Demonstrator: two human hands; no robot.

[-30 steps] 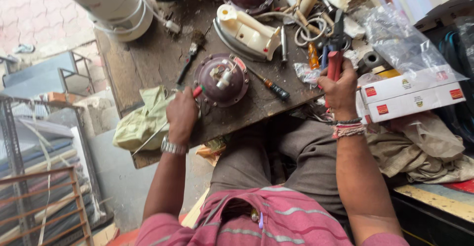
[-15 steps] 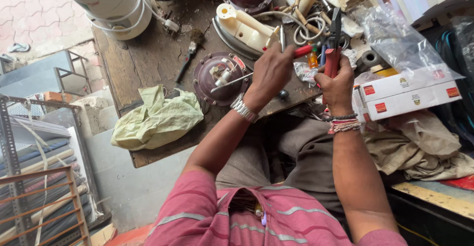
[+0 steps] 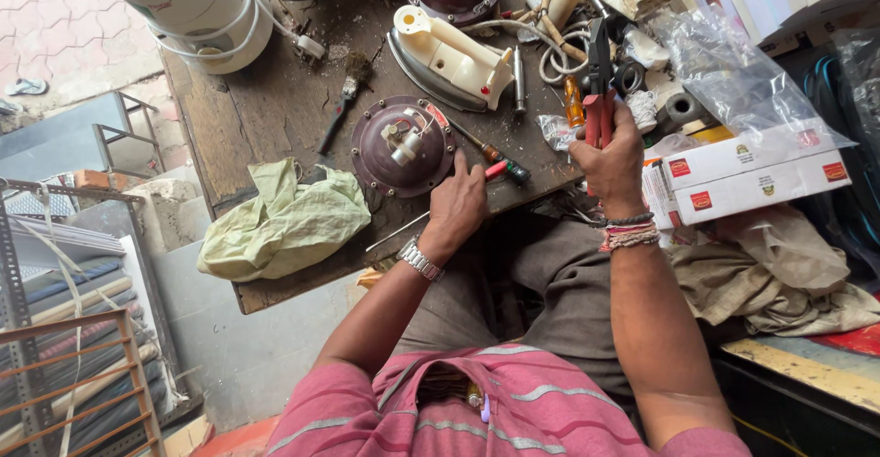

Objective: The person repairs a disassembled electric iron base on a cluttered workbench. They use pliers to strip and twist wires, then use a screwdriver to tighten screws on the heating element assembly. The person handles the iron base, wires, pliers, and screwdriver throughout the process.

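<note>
head view: left hand (image 3: 456,208) rests open by the round maroon base (image 3: 403,146) at the tabletop (image 3: 266,118) edge; right hand (image 3: 612,150) is clamped on red pliers (image 3: 599,86). likely mid-repair; next, bring the pliers to the base's wiring.

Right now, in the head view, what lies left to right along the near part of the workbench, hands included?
Crumpled green cloth → round maroon appliance base → left hand beside it → red-handled pliers held in right hand → white and red cartons.
</note>
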